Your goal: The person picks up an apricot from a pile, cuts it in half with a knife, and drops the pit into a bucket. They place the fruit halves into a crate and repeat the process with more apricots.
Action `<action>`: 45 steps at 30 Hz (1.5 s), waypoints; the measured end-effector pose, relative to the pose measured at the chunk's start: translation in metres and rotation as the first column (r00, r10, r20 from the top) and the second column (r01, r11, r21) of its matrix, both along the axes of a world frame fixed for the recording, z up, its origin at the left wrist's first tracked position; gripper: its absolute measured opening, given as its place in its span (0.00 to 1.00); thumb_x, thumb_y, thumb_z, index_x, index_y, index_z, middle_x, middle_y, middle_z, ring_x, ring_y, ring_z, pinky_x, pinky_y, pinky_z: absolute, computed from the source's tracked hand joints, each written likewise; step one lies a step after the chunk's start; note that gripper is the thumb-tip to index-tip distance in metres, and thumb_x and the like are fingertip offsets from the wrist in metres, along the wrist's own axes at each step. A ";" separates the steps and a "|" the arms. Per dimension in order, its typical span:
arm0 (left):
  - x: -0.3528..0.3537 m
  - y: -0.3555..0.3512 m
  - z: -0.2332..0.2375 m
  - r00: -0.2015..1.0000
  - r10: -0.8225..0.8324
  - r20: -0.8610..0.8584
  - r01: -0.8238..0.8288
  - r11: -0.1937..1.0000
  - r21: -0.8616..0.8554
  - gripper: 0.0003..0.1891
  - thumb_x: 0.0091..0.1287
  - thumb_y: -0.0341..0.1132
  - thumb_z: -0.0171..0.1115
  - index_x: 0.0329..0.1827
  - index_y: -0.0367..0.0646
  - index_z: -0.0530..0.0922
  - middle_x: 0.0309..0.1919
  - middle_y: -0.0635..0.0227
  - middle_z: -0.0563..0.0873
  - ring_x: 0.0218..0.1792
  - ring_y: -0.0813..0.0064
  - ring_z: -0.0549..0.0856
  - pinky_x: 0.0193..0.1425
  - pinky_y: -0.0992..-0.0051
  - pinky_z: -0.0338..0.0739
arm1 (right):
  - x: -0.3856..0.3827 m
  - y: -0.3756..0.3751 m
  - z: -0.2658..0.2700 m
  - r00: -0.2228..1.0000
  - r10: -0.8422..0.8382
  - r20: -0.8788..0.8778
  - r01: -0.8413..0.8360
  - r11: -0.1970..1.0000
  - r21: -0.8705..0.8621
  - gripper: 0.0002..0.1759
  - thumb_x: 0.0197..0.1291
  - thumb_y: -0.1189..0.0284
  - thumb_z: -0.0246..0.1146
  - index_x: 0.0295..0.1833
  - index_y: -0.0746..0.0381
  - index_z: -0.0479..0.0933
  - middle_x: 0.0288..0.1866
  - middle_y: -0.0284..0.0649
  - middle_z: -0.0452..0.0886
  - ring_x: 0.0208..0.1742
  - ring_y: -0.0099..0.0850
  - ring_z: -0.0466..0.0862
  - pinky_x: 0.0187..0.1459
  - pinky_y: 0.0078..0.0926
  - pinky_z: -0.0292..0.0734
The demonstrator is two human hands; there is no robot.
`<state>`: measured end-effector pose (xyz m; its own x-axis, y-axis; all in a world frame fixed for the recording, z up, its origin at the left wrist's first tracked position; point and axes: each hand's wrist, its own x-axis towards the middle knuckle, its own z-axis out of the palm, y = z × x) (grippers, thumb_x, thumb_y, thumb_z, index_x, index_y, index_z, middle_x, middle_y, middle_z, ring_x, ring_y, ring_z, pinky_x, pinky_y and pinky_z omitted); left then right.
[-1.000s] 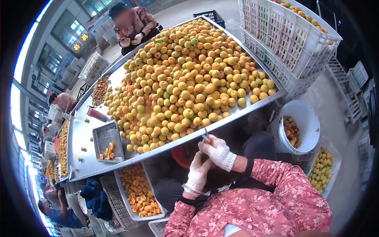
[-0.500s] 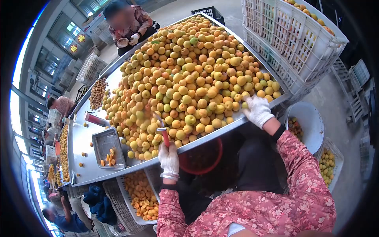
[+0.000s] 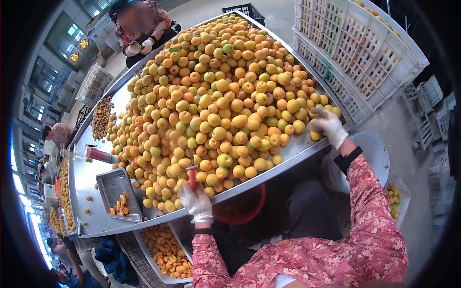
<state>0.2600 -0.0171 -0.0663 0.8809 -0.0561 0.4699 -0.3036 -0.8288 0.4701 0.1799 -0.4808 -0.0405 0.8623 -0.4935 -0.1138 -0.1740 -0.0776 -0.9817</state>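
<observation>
My left hand, in a white knit glove, is closed around a red-handled tool with a metal crosspiece and a curved blade. The blade points away from me over the near edge of a large heap of apricots. At the heap's right end, my right hand is in a glove with dirty fingertips. Its fingers are apart and bent over apricots near the table's rim. Any fruit beneath the palm is hidden.
The metal table has a raised rim. On its left are a steel tray with apricot pieces, a red cylinder and a pit pile. Halved apricots fill a crate below. White crates stand right, beside a bucket. A co-worker sits opposite.
My right hand has moved right along the heap's edge, uncovering the apricots it was over. The left hand keeps hold of the red-handled tool. The view has shifted slightly.
</observation>
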 end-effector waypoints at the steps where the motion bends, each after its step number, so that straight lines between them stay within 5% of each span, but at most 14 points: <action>1: 0.001 0.001 -0.004 1.000 0.018 0.024 -0.018 1.000 0.022 0.09 0.67 0.33 0.63 0.41 0.36 0.76 0.37 0.51 0.78 0.40 0.44 0.78 0.45 0.50 0.71 | -0.004 -0.016 0.006 1.000 0.009 0.004 -0.010 0.946 0.324 0.18 0.61 0.68 0.61 0.56 0.63 0.77 0.44 0.38 0.84 0.41 0.32 0.85 0.41 0.29 0.82; 2: 0.001 0.001 -0.007 0.998 0.034 0.051 -0.036 0.998 0.042 0.09 0.67 0.34 0.63 0.42 0.36 0.76 0.38 0.51 0.78 0.40 0.44 0.78 0.45 0.50 0.71 | -0.001 -0.012 0.019 0.995 -0.025 0.096 -0.027 0.860 0.509 0.16 0.61 0.69 0.60 0.53 0.62 0.77 0.42 0.36 0.82 0.41 0.30 0.84 0.40 0.28 0.81; 5: 0.001 -0.001 -0.003 0.999 0.034 0.030 -0.035 0.999 0.026 0.10 0.68 0.34 0.63 0.42 0.36 0.75 0.38 0.51 0.78 0.41 0.44 0.78 0.45 0.51 0.72 | 0.019 -0.012 0.024 0.989 -0.071 0.126 -0.012 0.829 0.559 0.12 0.59 0.70 0.60 0.48 0.61 0.78 0.39 0.34 0.81 0.40 0.28 0.83 0.40 0.24 0.79; 6: 0.001 -0.001 -0.002 0.999 0.032 0.033 -0.032 0.999 0.015 0.09 0.68 0.34 0.63 0.42 0.36 0.75 0.38 0.51 0.78 0.40 0.44 0.78 0.45 0.51 0.71 | 0.030 -0.013 0.016 0.997 -0.020 0.080 0.000 0.970 0.243 0.10 0.57 0.70 0.61 0.44 0.61 0.78 0.37 0.33 0.81 0.38 0.28 0.83 0.39 0.24 0.79; 8: 0.000 -0.003 0.001 0.999 0.035 0.023 -0.035 0.999 0.008 0.09 0.68 0.34 0.63 0.41 0.37 0.75 0.37 0.51 0.78 0.40 0.45 0.78 0.45 0.51 0.71 | 0.048 -0.001 0.012 0.998 0.061 -0.036 -0.069 0.943 -0.326 0.11 0.54 0.70 0.63 0.43 0.59 0.80 0.38 0.38 0.83 0.39 0.36 0.84 0.43 0.29 0.80; 10: -0.001 -0.004 0.002 0.999 0.040 0.010 -0.040 0.999 0.001 0.09 0.68 0.34 0.62 0.40 0.38 0.75 0.37 0.52 0.78 0.40 0.45 0.78 0.45 0.51 0.71 | 0.063 0.015 0.000 0.993 0.111 -0.025 -0.076 0.478 -0.875 0.16 0.53 0.69 0.63 0.49 0.56 0.81 0.42 0.44 0.83 0.43 0.43 0.84 0.47 0.36 0.80; 11: -0.002 -0.005 0.003 0.999 0.046 0.015 -0.046 0.999 -0.001 0.08 0.68 0.34 0.62 0.40 0.38 0.75 0.37 0.52 0.78 0.40 0.46 0.78 0.45 0.51 0.71 | 0.064 0.031 0.019 0.971 0.091 -0.221 -0.239 0.312 -0.919 0.21 0.52 0.68 0.64 0.55 0.53 0.81 0.47 0.49 0.81 0.45 0.48 0.83 0.50 0.42 0.79; 14: -0.001 -0.003 0.002 0.998 0.053 0.016 -0.053 0.999 0.002 0.08 0.68 0.33 0.62 0.41 0.37 0.75 0.37 0.53 0.78 0.41 0.47 0.78 0.46 0.53 0.71 | 0.061 0.040 0.015 0.947 0.049 -0.317 -0.321 0.139 -0.937 0.25 0.53 0.66 0.66 0.60 0.50 0.79 0.49 0.50 0.77 0.49 0.51 0.82 0.47 0.45 0.80; 21: -0.001 -0.002 0.000 0.999 0.030 0.018 -0.030 0.999 -0.012 0.09 0.69 0.36 0.61 0.40 0.39 0.76 0.36 0.53 0.77 0.40 0.46 0.78 0.45 0.52 0.70 | 0.032 0.029 0.037 0.891 0.045 -0.452 -0.454 0.106 -0.885 0.18 0.55 0.68 0.64 0.53 0.50 0.84 0.47 0.47 0.78 0.45 0.46 0.83 0.43 0.46 0.82; 23: -0.001 -0.002 0.002 1.000 0.024 0.014 -0.024 1.000 -0.013 0.09 0.69 0.36 0.61 0.40 0.39 0.76 0.36 0.54 0.77 0.40 0.46 0.78 0.45 0.51 0.70 | 0.037 0.035 0.050 0.762 -0.045 -0.645 -0.639 0.101 -0.762 0.14 0.53 0.68 0.64 0.47 0.52 0.85 0.44 0.45 0.80 0.46 0.44 0.84 0.43 0.45 0.80; 26: -0.001 -0.001 0.002 1.000 0.019 0.009 -0.019 1.000 -0.010 0.08 0.69 0.35 0.61 0.40 0.39 0.76 0.36 0.54 0.77 0.40 0.46 0.78 0.45 0.51 0.70 | 0.045 0.043 0.043 0.912 0.070 -0.404 -0.405 -0.012 -0.914 0.14 0.51 0.68 0.65 0.46 0.53 0.84 0.42 0.43 0.81 0.46 0.43 0.84 0.44 0.43 0.79; 31: -0.001 -0.002 0.004 0.999 0.018 0.027 -0.018 1.000 -0.007 0.07 0.65 0.33 0.63 0.39 0.39 0.76 0.33 0.54 0.77 0.38 0.46 0.78 0.43 0.50 0.70 | 0.071 0.071 0.021 0.820 0.200 -0.537 -0.516 -0.149 -0.844 0.22 0.61 0.71 0.58 0.62 0.53 0.77 0.44 0.43 0.82 0.48 0.43 0.84 0.47 0.42 0.77; 36: 0.000 -0.001 0.005 0.999 0.007 0.049 -0.008 1.000 0.006 0.07 0.63 0.32 0.65 0.38 0.39 0.76 0.33 0.54 0.78 0.37 0.47 0.79 0.42 0.52 0.72 | 0.089 0.070 0.025 0.733 0.234 -0.639 -0.646 -0.056 -0.761 0.29 0.62 0.73 0.58 0.70 0.45 0.73 0.51 0.49 0.80 0.50 0.46 0.85 0.51 0.43 0.79; 45: 0.001 0.002 0.001 0.996 0.003 0.091 -0.004 1.000 0.010 0.07 0.63 0.34 0.67 0.37 0.42 0.78 0.32 0.56 0.78 0.36 0.48 0.80 0.41 0.52 0.74 | 0.072 0.075 0.026 0.678 0.241 -0.695 -0.732 0.133 -0.668 0.34 0.59 0.74 0.60 0.74 0.46 0.68 0.59 0.57 0.75 0.56 0.55 0.82 0.57 0.47 0.80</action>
<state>0.2611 -0.0155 -0.0655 0.8349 -0.0580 0.5474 -0.3415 -0.8345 0.4324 0.2523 -0.4054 -0.0147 0.9535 0.0326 -0.2997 0.0062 -0.9960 -0.0889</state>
